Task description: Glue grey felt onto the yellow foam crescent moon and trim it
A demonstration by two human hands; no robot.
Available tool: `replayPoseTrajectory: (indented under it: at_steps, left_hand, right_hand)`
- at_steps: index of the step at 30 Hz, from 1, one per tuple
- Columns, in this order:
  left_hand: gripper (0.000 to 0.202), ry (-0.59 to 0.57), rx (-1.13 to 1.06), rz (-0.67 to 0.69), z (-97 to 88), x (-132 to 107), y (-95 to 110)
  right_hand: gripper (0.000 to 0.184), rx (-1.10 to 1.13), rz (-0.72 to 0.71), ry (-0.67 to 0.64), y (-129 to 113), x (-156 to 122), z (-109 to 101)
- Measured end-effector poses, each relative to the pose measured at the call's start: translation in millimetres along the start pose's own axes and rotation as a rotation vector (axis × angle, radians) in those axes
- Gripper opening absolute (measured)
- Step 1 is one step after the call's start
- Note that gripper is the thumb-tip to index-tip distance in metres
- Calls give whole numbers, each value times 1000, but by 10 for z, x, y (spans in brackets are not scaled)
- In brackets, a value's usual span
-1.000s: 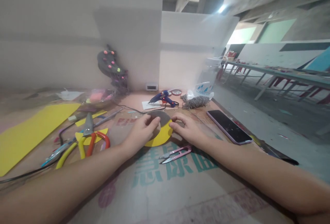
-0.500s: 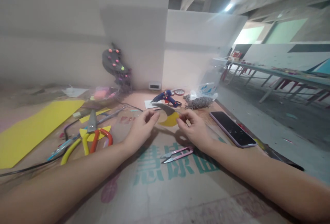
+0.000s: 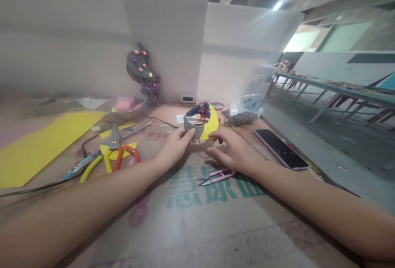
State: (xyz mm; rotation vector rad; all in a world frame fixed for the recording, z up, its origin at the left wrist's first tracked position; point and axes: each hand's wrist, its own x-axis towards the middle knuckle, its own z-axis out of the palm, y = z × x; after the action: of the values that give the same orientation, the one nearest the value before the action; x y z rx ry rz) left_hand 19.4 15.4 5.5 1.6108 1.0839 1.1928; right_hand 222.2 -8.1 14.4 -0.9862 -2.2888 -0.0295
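A yellow paper crescent (image 3: 212, 123), its left part covered in grey yarn, is held up above the table. My left hand (image 3: 181, 139) pinches it at the grey yarn-covered part, thumb in front. My right hand (image 3: 232, 147) is beside the crescent's lower right edge, thumb and fingers apart; whether a fingertip touches the paper I cannot tell. Below the hands lie pink thread snips (image 3: 217, 176). Behind the crescent rests a blue glue gun (image 3: 197, 109), partly hidden by it. A bundle of grey yarn (image 3: 241, 118) lies at the back right.
Scissors with red and yellow handles (image 3: 115, 148) lie left, near a yellow sheet (image 3: 46, 148) and a black cable. A phone (image 3: 281, 149) lies along the right edge. At the back stand a small digital clock (image 3: 188, 98) and a dark crescent ornament with coloured balls (image 3: 140, 68).
The crescent has turned so its yellow tip points up and its grey part faces me. My right hand's fingers have spread apart from their pinch. The view has shifted slightly.
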Motion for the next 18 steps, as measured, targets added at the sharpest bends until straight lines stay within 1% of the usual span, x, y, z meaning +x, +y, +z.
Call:
replayPoseTrajectory:
  at_steps: [2,6,10,13,16,18]
  left_hand:
    - [27,0,-23,18,-1,18,-27]
    - [24,-9,-34,47,9,42,-96]
    - [23,-42,-59,80,22,52,-136]
    - [21,-68,-74,98,30,47,-137]
    - [21,-67,-83,91,36,36,-133]
    - [22,-75,-92,88,41,31,-133]
  right_hand:
    - [27,68,17,44,-26,-4,-15]
    - [13,169,102,186,-30,37,-72]
    - [10,152,200,310,109,120,-167]
    - [13,115,257,295,321,186,-199]
    - [21,96,355,227,553,270,-166]
    - [26,134,404,151,674,349,-107]
